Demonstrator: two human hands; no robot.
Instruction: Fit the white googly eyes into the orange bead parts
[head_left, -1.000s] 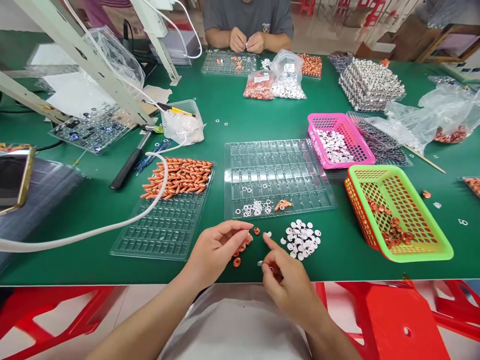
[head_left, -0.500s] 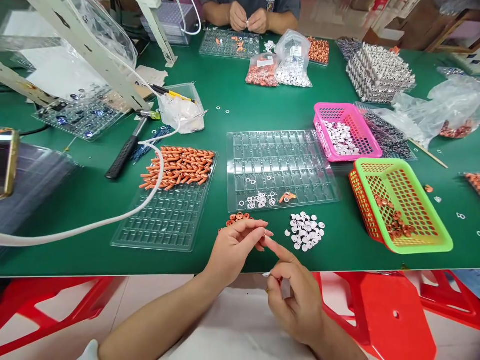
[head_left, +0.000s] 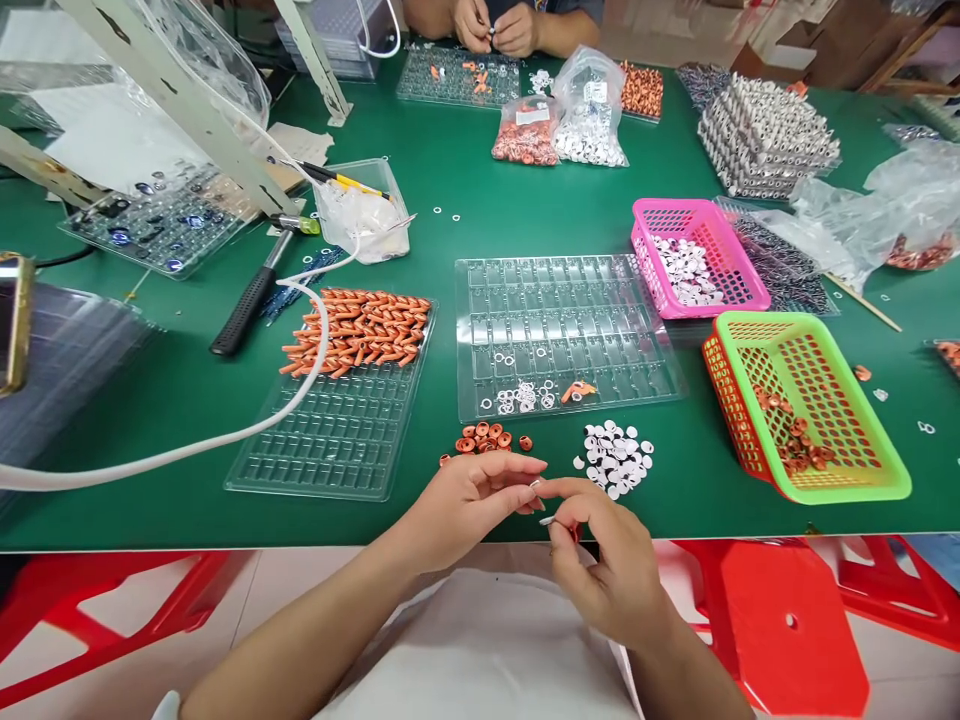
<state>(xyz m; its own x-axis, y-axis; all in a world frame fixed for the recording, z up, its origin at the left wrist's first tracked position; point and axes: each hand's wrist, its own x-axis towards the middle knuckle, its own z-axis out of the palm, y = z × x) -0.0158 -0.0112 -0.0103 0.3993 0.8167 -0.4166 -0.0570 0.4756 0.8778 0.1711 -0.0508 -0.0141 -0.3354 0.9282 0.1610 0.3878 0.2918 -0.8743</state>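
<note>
Near the table's front edge, my left hand (head_left: pixel 469 508) pinches a small white ring (head_left: pixel 535 484) between thumb and fingers. The index fingertip of my right hand (head_left: pixel 616 560) meets that ring from the right. Its other fingers are curled around a small white-edged piece (head_left: pixel 547 521) with something reddish beside it, mostly hidden. Just beyond my left hand lie several copper-coloured round caps (head_left: pixel 486 436). A pile of white discs (head_left: pixel 616 458) lies past my right hand. Further back, a clear plastic tray (head_left: pixel 570 330) carries loose white rings (head_left: pixel 526 396) and an orange piece (head_left: pixel 577 391).
On the left, orange parts (head_left: pixel 360 332) fill the far half of another tray (head_left: pixel 315 450), crossed by a white hose (head_left: pixel 225 443). A hammer (head_left: pixel 251 305) lies beyond. A green basket (head_left: pixel 885 465) and pink basket (head_left: pixel 701 210) stand right. Across the table, a co-worker's hands (head_left: pixel 495 28) hold something small.
Both hands have shifted slightly down and right, uncovering more copper-coloured caps. My right index finger has bent from nearly straight; the white-edged piece in that hand shows more clearly.
</note>
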